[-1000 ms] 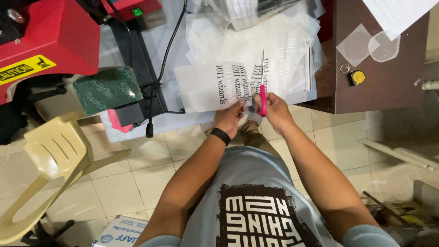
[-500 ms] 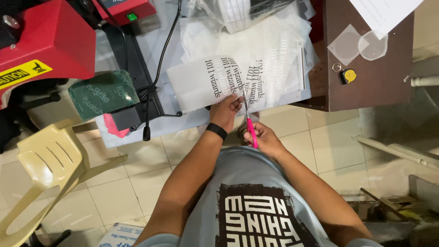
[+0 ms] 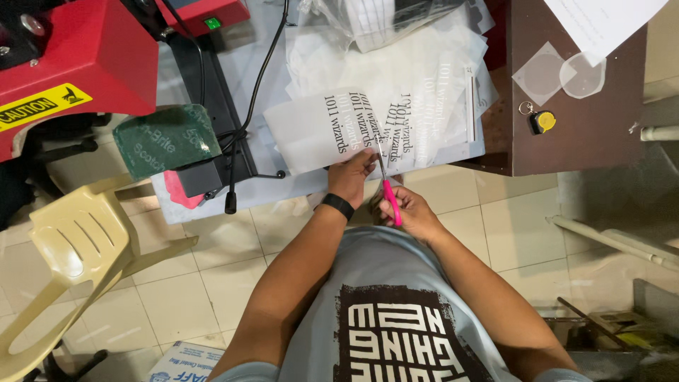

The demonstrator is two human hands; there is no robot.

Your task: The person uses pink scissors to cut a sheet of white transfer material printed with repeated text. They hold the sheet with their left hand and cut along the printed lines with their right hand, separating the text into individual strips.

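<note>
Red heat press (image 3: 71,64); green scouring pad (image 3: 164,139); cream plastic chair (image 3: 74,244); brown tabletop (image 3: 587,134) bearing a yellow, possibly tape-measure, keyring (image 3: 542,121).

1. My right hand (image 3: 410,212), gripping the pink-handled scissors (image 3: 387,185), has dropped back from over the printed sheet (image 3: 332,131) at the table's near edge to a position off that edge, close to my body.
2. The scissors, previously upright over the sheet, now point away from me, blades entering the sheet's near edge.
3. My left hand (image 3: 351,177) has shifted along the near edge and now pinches the sheet just beside the blades.
</note>
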